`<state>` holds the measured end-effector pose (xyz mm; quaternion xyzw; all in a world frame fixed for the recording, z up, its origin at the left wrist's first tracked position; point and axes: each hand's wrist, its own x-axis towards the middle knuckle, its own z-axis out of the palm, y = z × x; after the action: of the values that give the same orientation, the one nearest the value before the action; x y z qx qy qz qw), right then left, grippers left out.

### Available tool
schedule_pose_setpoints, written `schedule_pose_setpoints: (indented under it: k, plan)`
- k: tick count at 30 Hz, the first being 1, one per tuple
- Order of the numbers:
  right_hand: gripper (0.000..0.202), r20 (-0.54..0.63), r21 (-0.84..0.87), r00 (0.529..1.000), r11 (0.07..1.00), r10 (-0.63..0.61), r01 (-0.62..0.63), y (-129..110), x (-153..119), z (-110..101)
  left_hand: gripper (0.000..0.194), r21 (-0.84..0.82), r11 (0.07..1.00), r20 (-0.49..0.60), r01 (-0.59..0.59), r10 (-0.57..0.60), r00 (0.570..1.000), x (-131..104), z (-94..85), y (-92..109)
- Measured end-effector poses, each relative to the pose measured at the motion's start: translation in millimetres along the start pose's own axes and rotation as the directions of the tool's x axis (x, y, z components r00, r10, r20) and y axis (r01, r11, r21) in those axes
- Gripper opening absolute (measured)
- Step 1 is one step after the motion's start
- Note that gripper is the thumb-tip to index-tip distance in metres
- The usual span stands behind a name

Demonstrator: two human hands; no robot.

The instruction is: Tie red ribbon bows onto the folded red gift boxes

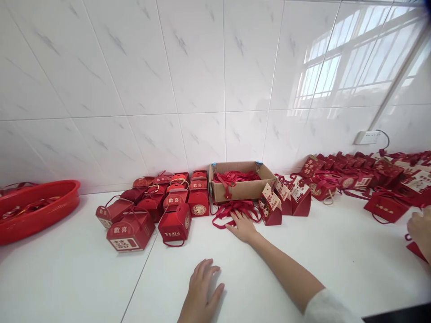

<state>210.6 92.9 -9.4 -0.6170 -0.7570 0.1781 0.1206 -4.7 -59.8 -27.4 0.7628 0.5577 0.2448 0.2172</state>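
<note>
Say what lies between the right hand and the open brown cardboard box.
In the head view, a loose pile of flat red ribbons lies there; the right hand touches its near side.

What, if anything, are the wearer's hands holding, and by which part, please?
The left hand holds nothing; the right hand touches the red ribbons at their near edge; whether it grips is unclear.
</note>
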Motion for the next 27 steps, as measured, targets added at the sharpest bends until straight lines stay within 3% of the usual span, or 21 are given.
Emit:
schedule_pose_setpoints:
  k: [3, 6, 9, 11, 12, 13, 15, 19, 21, 24, 25, 27]
  plan:
    - [0.048, -0.118, 0.001, 0.993, 1.000, 0.023, -0.023, -2, 8, 5, 0.038, -0.054, 0.998, -0.158, 0.016, -0.024, 0.987, 0, 6.7, -13]
    - [0.036, -0.218, 0.011, 0.976, 1.000, 0.020, -0.018, 3, 0, 6, 0.040, 0.029, 0.997, -0.426, 0.067, -0.048, 0.903, 11, 0.4, -24]
    - [0.033, -0.317, 0.029, 0.948, 1.000, 0.014, -0.005, 3, -6, -3, 0.049, 0.157, 0.952, -0.630, 0.264, -0.109, 0.769, 33, -28.2, -24]
    - [0.034, -0.384, 0.048, 0.923, 0.999, 0.014, 0.005, -1, -6, -17, 0.061, 0.199, 0.875, -0.705, 0.441, -0.185, 0.685, 52, -57.0, -18]
    - [0.034, -0.414, 0.061, 0.910, 0.998, 0.020, 0.006, -3, -4, -26, 0.067, 0.217, 0.837, -0.712, 0.502, -0.216, 0.668, 62, -72.5, -14]
    - [0.033, -0.441, 0.077, 0.897, 0.997, 0.032, 0.003, -4, -2, -37, 0.071, 0.226, 0.804, -0.697, 0.549, -0.260, 0.668, 71, -87.8, -11]
    - [0.030, -0.473, 0.122, 0.878, 0.992, 0.077, -0.022, -5, 0, -61, 0.077, 0.210, 0.778, -0.521, 0.592, -0.424, 0.741, 90, -115.5, -7]
    - [0.026, -0.443, 0.249, 0.872, 0.963, 0.208, -0.103, 6, -11, -111, 0.085, 0.215, 0.767, -0.373, 0.605, -0.508, 0.777, 116, -153.4, -14]
    - [0.022, -0.456, 0.305, 0.854, 0.945, 0.252, -0.116, 10, -25, -130, 0.078, 0.238, 0.775, -0.297, 0.585, -0.515, 0.804, 121, -165.3, -20]
    - [0.020, -0.563, 0.414, 0.776, 0.910, 0.283, -0.031, 5, -52, -150, 0.058, 0.260, 0.807, -0.181, 0.531, -0.499, 0.847, 118, -176.9, -25]
    - [0.022, -0.563, 0.454, 0.779, 0.891, 0.276, 0.013, 1, -61, -155, 0.053, 0.262, 0.823, -0.142, 0.504, -0.484, 0.863, 116, -178.5, -24]
    - [0.025, -0.484, 0.573, 0.849, 0.810, 0.214, 0.122, -9, -74, -161, 0.048, 0.256, 0.860, -0.057, 0.442, -0.443, 0.895, 112, -177.1, -18]
